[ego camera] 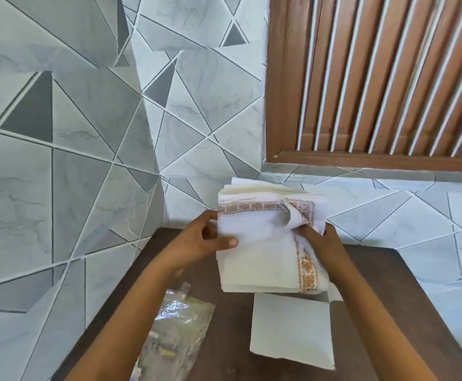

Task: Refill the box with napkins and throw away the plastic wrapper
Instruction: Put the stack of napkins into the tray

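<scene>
Above the table (224, 339), both hands pinch the napkins: left (205, 240), right (323, 243); loose top sheet may slip, stack could fan apart

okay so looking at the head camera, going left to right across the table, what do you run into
Plastic wrapper lying on the table → left hand → napkin stack held up in both hands → right hand. The white box under the stack overlaps it, so I leave it out.
</scene>
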Demonstrator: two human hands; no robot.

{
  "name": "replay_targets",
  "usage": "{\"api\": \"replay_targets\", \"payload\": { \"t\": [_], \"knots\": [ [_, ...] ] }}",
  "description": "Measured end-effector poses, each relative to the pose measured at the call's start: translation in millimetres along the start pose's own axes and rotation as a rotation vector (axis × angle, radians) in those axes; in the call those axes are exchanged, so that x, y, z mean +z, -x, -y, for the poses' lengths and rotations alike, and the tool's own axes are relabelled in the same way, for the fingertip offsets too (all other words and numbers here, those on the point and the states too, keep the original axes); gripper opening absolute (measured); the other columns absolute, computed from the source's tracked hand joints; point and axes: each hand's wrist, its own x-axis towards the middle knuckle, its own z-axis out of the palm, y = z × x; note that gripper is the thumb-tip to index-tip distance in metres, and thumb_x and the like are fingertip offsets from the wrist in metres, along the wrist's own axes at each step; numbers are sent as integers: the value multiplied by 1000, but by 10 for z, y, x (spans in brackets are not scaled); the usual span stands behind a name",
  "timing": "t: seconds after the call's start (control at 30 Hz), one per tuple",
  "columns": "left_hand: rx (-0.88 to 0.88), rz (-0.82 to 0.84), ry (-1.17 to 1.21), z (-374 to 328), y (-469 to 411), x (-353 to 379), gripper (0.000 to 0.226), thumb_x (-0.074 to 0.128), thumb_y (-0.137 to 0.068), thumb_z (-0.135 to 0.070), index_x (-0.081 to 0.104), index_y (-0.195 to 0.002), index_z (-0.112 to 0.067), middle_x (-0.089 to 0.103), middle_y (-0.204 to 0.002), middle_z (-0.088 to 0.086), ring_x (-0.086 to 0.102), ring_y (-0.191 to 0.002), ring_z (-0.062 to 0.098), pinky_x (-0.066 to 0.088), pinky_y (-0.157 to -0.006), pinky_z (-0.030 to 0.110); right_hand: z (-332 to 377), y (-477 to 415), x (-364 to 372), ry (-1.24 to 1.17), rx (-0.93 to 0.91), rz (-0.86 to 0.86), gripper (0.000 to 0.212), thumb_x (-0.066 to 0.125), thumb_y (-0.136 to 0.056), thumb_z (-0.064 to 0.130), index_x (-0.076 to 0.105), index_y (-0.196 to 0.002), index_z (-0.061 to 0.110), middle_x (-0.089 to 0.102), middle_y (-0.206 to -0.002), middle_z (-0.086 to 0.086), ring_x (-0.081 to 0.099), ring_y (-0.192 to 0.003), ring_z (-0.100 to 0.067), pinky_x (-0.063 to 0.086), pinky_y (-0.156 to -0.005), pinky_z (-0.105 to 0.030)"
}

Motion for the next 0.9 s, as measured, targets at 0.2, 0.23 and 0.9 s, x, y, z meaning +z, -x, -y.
{"api": "replay_targets", "payload": {
  "t": [0.2, 0.23, 0.9],
  "knots": [
    [16, -27, 259, -8, -182, 379, 26, 62, -86, -28, 54, -107, -39, 68, -103, -20, 66, -87, -4, 51, -67, 14, -27, 7, -162, -51, 198, 41, 15, 47, -90, 43, 60, -92, 35, 68, -95, 12, 60, -87, -2, 45, -74, -22],
    [8, -52, 299, 7, -207, 431, 22, 58, -88, -26, 55, -108, -35, 68, -104, -16, 66, -83, -2, 51, -65, 14, -47, -4, -190, -109, 254, 64, 24, 40, -90, 52, 57, -98, 37, 67, -102, 12, 60, -91, -4, 46, -82, -27],
    [-81, 209, 420, 155, -455, 764, 63, 71, -72, -35, 43, -129, -35, 62, -125, -8, 62, -111, 9, 55, -80, 25, -469, -102, -374, -400, 195, -67, 19, 71, -72, 8, 68, -89, 17, 76, -80, -2, 72, -71, -19, 59, -63, -32]
  ]
}}
